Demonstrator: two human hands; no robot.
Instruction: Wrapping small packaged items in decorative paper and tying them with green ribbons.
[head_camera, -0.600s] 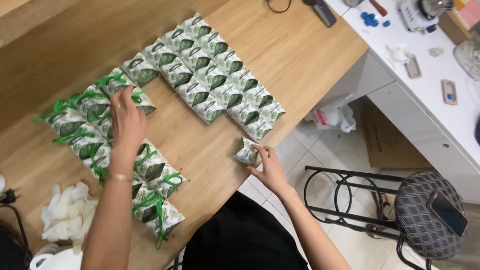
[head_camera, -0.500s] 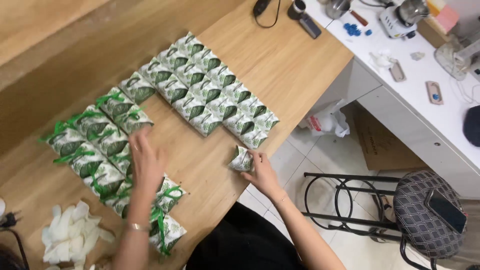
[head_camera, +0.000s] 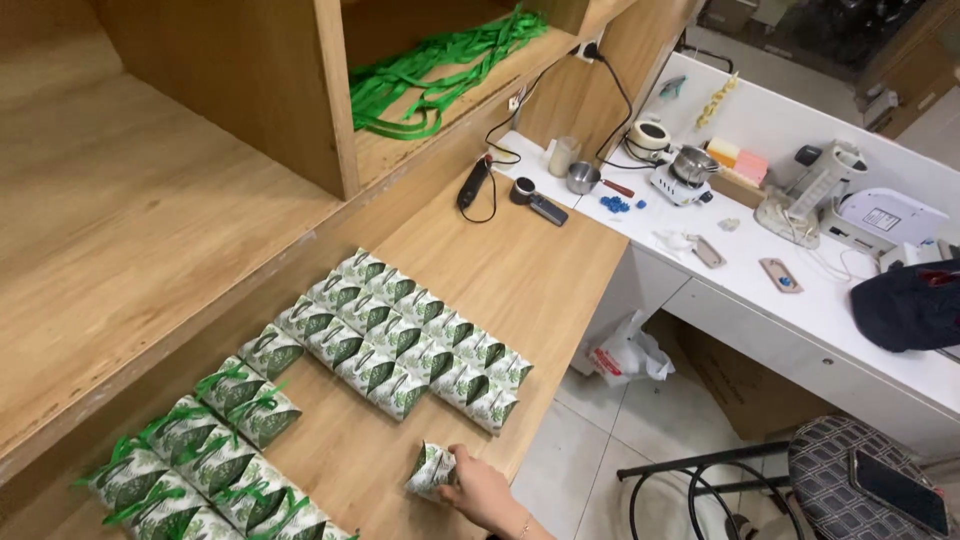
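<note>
1. The right hand (head_camera: 487, 492) rests on the wooden worktop (head_camera: 520, 270), its fingers (head_camera: 455, 476) curled on a small green-and-white packet (head_camera: 430, 470).
2. Just beyond the fingers, a block of matching packets (head_camera: 405, 335) lies in rows.
3. Left of the fingers sit ribbon-tied packets (head_camera: 215, 440).
4. The left hand is out of view.

The small boxes (head_camera: 400, 345) are white with a dark green leaf pattern; those left of them carry bright green ribbons (head_camera: 230, 385). The counter (head_camera: 520, 270) beneath is light wood; more green ribbon (head_camera: 440, 65) lies above it.
</note>
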